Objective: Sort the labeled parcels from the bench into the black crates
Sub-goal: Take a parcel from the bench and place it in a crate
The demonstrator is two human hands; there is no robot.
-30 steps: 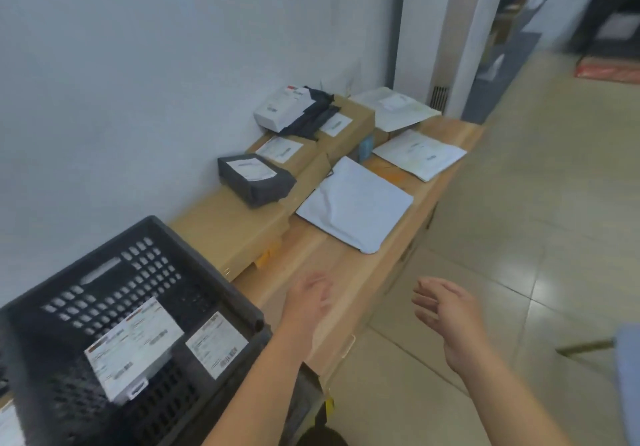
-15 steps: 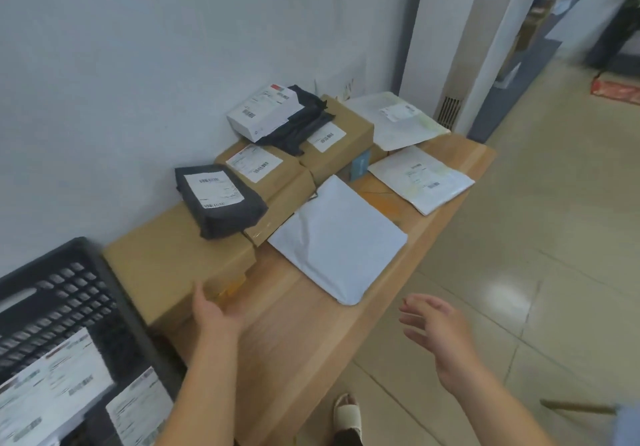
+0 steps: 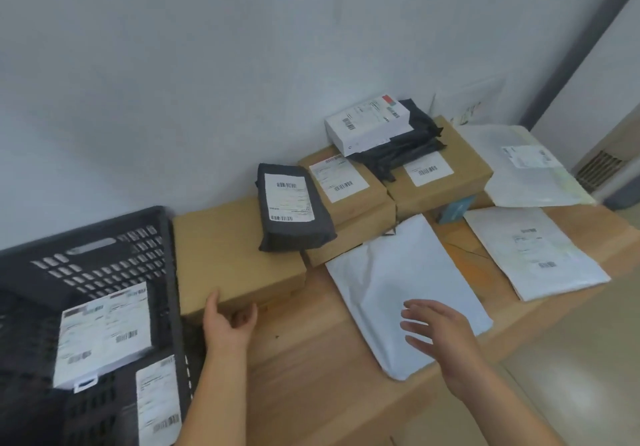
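At the far left a black crate (image 3: 166,272) stands on the counter (image 3: 311,359), its perforated wall right against the side of a plain brown box (image 3: 235,255). Two parcels with barcoded labels lie inside the crate. One is a larger white parcel (image 3: 104,328) and the other a narrower white parcel (image 3: 157,404) nearer the camera.

The left grip (image 3: 228,324) is closed on the plain brown box at its near left corner, with the thumb up against the corner edge and the fingers curled against the front face. A dark grey bag parcel (image 3: 291,210), label up, lies on the far right part of that box and overlaps the stacked brown boxes beside it. The upper stacked box (image 3: 343,182) bears a white label.

Further right, against the wall, a white labelled carton (image 3: 370,123) rests on black bags (image 3: 412,148), which lie on another labelled brown box (image 3: 446,175). A small blue box (image 3: 453,212) shows below that box's front edge.

In front, a plain white mailer (image 3: 408,272) lies flat on the counter, its near corner at the counter's front edge. The right grip (image 3: 436,331) hovers over it, open, fingers spread and holding nothing — whether it touches the mailer I cannot tell.

At the right end two more mailers lie label up — a front labelled mailer (image 3: 533,255) near the counter's edge and a back labelled mailer (image 3: 523,172) behind it.
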